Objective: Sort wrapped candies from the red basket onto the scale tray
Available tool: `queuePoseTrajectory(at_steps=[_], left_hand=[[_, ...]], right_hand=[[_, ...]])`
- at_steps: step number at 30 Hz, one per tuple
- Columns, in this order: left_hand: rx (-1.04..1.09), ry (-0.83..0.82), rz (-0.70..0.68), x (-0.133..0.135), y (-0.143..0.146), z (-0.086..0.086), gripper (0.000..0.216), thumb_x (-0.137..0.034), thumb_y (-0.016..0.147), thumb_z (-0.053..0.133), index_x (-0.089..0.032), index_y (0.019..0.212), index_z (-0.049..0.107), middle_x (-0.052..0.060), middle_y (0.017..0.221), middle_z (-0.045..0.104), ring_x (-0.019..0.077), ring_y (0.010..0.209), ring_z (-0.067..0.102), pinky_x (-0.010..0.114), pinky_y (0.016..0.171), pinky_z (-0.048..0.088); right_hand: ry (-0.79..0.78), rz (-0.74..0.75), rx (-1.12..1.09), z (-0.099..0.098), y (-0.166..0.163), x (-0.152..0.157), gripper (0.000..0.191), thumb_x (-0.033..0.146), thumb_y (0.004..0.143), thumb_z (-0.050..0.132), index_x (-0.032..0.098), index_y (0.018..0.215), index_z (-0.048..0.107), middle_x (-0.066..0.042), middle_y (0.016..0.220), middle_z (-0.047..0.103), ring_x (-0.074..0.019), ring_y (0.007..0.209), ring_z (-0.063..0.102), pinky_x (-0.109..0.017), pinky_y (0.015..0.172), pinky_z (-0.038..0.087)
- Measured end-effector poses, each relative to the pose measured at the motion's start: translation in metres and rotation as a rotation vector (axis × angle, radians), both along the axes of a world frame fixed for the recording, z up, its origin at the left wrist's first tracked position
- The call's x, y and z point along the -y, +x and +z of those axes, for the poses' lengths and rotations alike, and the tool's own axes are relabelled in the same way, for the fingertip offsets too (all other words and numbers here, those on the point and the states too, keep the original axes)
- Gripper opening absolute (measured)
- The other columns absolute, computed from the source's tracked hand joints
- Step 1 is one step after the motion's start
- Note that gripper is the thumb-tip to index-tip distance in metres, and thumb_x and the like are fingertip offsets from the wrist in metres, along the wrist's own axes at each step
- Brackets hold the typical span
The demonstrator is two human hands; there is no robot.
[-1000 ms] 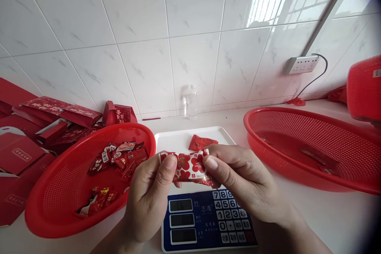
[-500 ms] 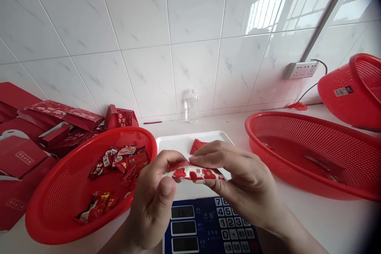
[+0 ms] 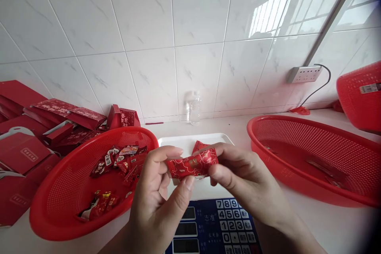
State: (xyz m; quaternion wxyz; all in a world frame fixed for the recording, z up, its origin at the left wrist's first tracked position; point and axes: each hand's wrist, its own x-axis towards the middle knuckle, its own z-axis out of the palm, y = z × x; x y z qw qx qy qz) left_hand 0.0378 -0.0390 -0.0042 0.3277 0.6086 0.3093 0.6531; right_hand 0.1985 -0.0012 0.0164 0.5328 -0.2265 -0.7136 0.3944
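Note:
Between both hands is a red wrapped candy (image 3: 193,163) with gold line patterns, held up over a digital scale (image 3: 210,218). My left hand (image 3: 162,190) pinches its left end with the thumb below. The fingers of my right hand (image 3: 244,178) close on its right end. A pale edge shows beneath the candy, perhaps a second wrapped piece, but it is mostly hidden. Behind the hands, another red packet (image 3: 199,145) lies on the scale's white tray (image 3: 166,140), partly covered by my right fingers.
On the left a red basket (image 3: 44,206) holds several wrapped sweets, with red gift boxes (image 3: 29,152) beyond it. Another red basket (image 3: 268,127) stands at right, a third (image 3: 357,99) behind it. A clear bottle (image 3: 195,109) and a power strip (image 3: 306,74) are near the wall.
The piece in my hands has turned: its white-and-red side faced me before, and now a red-and-gold face shows. The view has shifted slightly left.

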Motion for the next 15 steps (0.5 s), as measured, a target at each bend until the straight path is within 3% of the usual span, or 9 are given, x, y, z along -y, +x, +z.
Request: queuePoseTrajectory(at_steps=[3, 6, 9, 11, 15], left_hand=[[-0.067, 0.008, 0.027, -0.004, -0.001, -0.001, 0.039, -0.016, 0.092, 0.063, -0.040, 0.121, 0.055, -0.004, 0.101, 0.067, 0.0101, 0.091, 0.067, 0.020, 0.085, 0.057], [-0.084, 0.064, 0.125, -0.012, -0.004, 0.000, 0.048, -0.015, 0.091, 0.063, -0.040, 0.129, 0.048, 0.000, 0.115, 0.062, 0.0129, 0.102, 0.063, 0.024, 0.088, 0.057], [-0.010, 0.116, 0.187, -0.019, -0.007, 0.001, 0.050, -0.016, 0.090, 0.064, -0.038, 0.131, 0.047, 0.001, 0.120, 0.059, 0.0148, 0.105, 0.061, 0.027, 0.088, 0.057], [0.016, 0.121, 0.176, -0.021, -0.008, 0.001, 0.048, -0.016, 0.090, 0.064, -0.038, 0.130, 0.048, 0.001, 0.119, 0.059, 0.0145, 0.104, 0.061, 0.026, 0.086, 0.057], [-0.014, 0.119, 0.135, -0.022, -0.007, 0.001, 0.049, -0.017, 0.090, 0.065, -0.038, 0.131, 0.049, 0.001, 0.120, 0.058, 0.0140, 0.106, 0.060, 0.025, 0.090, 0.055]], right_hand=[[-0.004, -0.028, 0.075, 0.004, 0.005, -0.001, 0.023, 0.041, 0.091, 0.068, 0.020, 0.082, 0.070, -0.002, 0.076, 0.072, -0.0146, 0.069, 0.065, -0.025, 0.061, 0.053], [0.044, -0.220, 0.216, 0.007, 0.018, -0.007, 0.021, 0.039, 0.092, 0.065, 0.020, 0.085, 0.071, -0.003, 0.076, 0.074, -0.0170, 0.071, 0.068, -0.027, 0.063, 0.054], [0.056, -0.382, 0.491, 0.005, 0.036, -0.021, 0.021, 0.036, 0.095, 0.059, 0.021, 0.089, 0.073, -0.004, 0.081, 0.077, -0.0176, 0.069, 0.069, -0.027, 0.060, 0.053], [0.063, -0.427, 0.682, 0.001, 0.046, -0.033, 0.023, 0.032, 0.096, 0.054, 0.023, 0.097, 0.075, -0.004, 0.083, 0.078, -0.0185, 0.069, 0.071, -0.028, 0.059, 0.053], [0.084, -0.702, 0.943, -0.006, 0.054, -0.050, 0.034, 0.029, 0.094, 0.053, 0.021, 0.122, 0.069, -0.007, 0.083, 0.079, -0.0260, 0.079, 0.074, -0.034, 0.061, 0.054]])
